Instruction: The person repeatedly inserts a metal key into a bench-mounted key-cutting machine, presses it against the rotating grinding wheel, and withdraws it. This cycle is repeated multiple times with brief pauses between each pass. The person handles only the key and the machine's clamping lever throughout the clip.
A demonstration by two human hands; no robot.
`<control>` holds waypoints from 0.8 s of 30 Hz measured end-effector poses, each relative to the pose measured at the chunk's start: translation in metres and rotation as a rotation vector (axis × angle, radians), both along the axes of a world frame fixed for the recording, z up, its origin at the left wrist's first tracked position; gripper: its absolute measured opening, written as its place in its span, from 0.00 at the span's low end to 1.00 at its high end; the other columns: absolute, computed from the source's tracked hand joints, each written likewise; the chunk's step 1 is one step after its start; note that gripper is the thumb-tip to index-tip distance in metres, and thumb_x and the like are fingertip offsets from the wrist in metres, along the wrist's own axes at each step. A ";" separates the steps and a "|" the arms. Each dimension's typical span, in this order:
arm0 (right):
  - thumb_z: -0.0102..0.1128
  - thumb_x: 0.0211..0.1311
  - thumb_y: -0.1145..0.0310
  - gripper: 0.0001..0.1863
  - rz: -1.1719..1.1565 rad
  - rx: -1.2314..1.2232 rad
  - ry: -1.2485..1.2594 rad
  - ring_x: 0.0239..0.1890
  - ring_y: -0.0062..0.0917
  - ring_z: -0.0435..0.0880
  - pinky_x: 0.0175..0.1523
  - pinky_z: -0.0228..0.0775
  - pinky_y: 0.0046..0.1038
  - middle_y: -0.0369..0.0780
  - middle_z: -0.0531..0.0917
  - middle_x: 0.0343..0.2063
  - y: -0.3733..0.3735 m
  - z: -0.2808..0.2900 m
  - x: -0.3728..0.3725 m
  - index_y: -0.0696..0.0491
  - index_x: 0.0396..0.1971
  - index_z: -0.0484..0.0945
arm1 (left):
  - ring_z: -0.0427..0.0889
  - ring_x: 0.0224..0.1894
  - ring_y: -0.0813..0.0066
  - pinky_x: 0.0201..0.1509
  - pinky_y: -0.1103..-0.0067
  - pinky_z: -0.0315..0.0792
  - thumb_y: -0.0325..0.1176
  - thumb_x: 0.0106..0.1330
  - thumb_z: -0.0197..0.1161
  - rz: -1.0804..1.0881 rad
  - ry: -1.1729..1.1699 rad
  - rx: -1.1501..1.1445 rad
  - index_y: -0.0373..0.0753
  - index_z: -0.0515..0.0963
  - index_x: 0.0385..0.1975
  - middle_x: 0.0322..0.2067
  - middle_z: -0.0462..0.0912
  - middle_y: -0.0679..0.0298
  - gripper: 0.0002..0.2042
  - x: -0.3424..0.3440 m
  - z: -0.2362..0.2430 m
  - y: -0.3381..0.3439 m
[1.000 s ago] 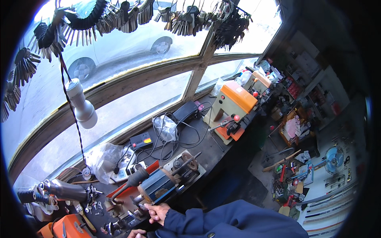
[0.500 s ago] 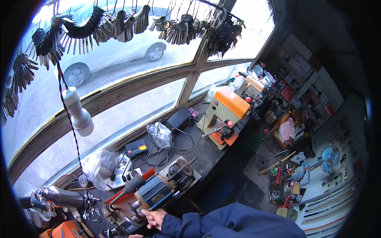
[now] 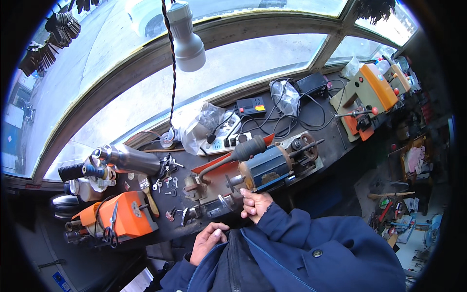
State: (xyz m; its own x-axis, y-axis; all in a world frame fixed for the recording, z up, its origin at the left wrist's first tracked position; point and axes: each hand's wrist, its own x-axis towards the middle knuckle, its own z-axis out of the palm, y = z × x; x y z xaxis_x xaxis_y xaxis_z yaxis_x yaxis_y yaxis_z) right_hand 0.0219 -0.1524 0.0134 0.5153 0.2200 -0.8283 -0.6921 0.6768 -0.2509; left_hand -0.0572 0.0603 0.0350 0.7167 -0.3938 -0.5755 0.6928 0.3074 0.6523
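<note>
A key-cutting machine with a blue motor and an orange-red tray stands on the bench in front of me. My right hand is at its near side, just below the spindle. The fingers are curled in a pinch, and whatever they hold is too small to make out. My left hand is lower and to the left, close to my jacket at the bench's near edge. Its fingers are curled together with the thumb alongside; anything inside them is hidden. A metal clamp on the machine lies between the hands and the tray.
Loose keys and a wooden-handled brush lie to the left. Beyond them are a steel flask and an orange machine with scissors. A white lamp hangs above cables; another key machine stands far right.
My view has swung left and down, so the bench appears further right and higher. My left hand, barely visible before, is now in view. My right hand stays beside the blue-motored machine.
</note>
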 end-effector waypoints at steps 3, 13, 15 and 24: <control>0.63 0.67 0.65 0.14 0.000 -0.017 0.022 0.10 0.15 0.61 0.27 0.66 0.28 0.27 0.65 0.12 0.001 0.004 0.001 0.47 0.24 0.68 | 0.72 0.35 0.84 0.45 0.85 0.66 0.36 0.77 0.50 -0.009 -0.012 0.011 0.33 0.73 0.53 0.32 0.77 0.67 0.14 0.000 0.001 0.000; 0.63 0.67 0.66 0.09 -0.019 0.043 -0.004 0.10 0.15 0.63 0.25 0.71 0.30 0.29 0.68 0.13 -0.002 -0.006 -0.001 0.53 0.36 0.72 | 0.71 0.35 0.84 0.44 0.85 0.66 0.36 0.77 0.51 0.001 -0.015 0.027 0.33 0.74 0.53 0.32 0.77 0.66 0.14 0.000 0.000 -0.001; 0.63 0.67 0.67 0.09 -0.017 0.028 0.013 0.10 0.15 0.63 0.24 0.71 0.30 0.29 0.68 0.13 -0.002 -0.008 -0.001 0.53 0.36 0.72 | 0.71 0.34 0.84 0.44 0.86 0.66 0.36 0.77 0.51 0.004 -0.010 0.026 0.33 0.74 0.52 0.31 0.77 0.66 0.14 0.000 0.000 -0.002; 0.62 0.68 0.66 0.08 0.006 0.029 -0.016 0.10 0.14 0.62 0.26 0.67 0.28 0.26 0.66 0.12 -0.002 -0.001 0.000 0.49 0.34 0.72 | 0.71 0.34 0.84 0.43 0.86 0.66 0.35 0.77 0.52 0.021 0.003 0.031 0.33 0.74 0.52 0.31 0.77 0.66 0.13 0.002 0.001 -0.004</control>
